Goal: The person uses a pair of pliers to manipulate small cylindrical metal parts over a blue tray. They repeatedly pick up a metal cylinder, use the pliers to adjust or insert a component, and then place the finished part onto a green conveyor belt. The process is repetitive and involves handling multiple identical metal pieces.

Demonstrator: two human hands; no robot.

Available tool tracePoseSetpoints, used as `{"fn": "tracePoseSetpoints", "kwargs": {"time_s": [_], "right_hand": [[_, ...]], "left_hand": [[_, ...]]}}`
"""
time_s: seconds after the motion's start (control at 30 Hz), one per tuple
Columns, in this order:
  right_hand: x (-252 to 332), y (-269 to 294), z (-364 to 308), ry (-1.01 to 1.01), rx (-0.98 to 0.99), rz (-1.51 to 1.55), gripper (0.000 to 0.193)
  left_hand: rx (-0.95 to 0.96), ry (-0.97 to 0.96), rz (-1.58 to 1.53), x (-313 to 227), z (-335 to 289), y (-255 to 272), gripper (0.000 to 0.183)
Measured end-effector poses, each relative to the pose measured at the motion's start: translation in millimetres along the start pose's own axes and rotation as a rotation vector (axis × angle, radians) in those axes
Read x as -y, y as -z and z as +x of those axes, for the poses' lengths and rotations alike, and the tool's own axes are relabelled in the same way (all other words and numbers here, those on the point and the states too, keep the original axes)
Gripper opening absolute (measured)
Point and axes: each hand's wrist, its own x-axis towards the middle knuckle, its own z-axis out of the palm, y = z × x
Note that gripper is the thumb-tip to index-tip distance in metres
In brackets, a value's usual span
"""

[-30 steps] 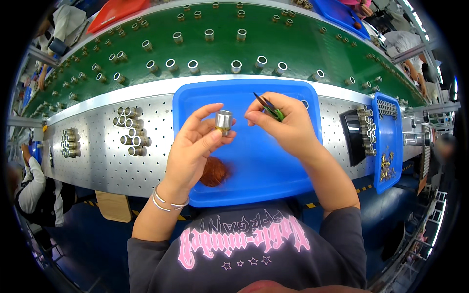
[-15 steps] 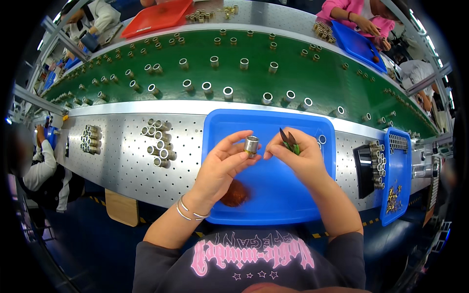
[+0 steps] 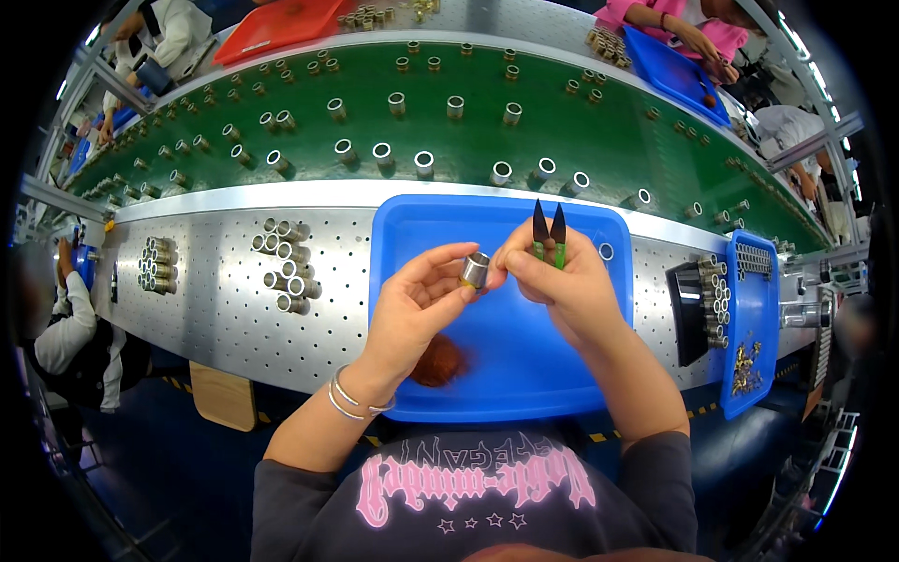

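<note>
My left hand [image 3: 403, 314] holds a short silver metal sleeve [image 3: 475, 269] upright but slightly tilted, pinched between thumb and fingers. A yellowish edge shows at the sleeve's lower end. My right hand [image 3: 567, 286] is closed round green-handled snips [image 3: 559, 251], their two black pointed blades standing up and apart. Its thumb and index fingertips are at the sleeve's right side. Both hands are above a blue tray [image 3: 534, 370]. A reddish-brown coppery clump [image 3: 438, 362] lies in the tray below my left wrist, and a pale ring [image 3: 606, 252] sits beyond my right hand.
Beyond the tray runs a green conveyor belt [image 3: 309, 140] carrying many sleeves. Sleeves stand grouped [image 3: 288, 267] on the perforated metal table to the left. At right are a black bin [image 3: 691, 314] and another blue tray [image 3: 740, 328] with small brass-coloured parts. Co-workers sit across the belt and far left.
My right hand has come left against the sleeve, and the snips now point upward. The sleeve leans more to the right. The whole view has shifted slightly.
</note>
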Motion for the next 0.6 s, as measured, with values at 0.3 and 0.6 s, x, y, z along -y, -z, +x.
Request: {"fn": "tracePoseSetpoints", "kwargs": {"time_s": [0.3,0.6], "right_hand": [[-12,18,24,0.061,-0.184,0.217,0.011],[3,17,-1,0.356,-0.073,0.269,0.011]], "left_hand": [[0.022,-0.003,-0.018,2,-4,-5,0.048],[-0.059,-0.005,-0.062,1,-1,1,0.042]]}}
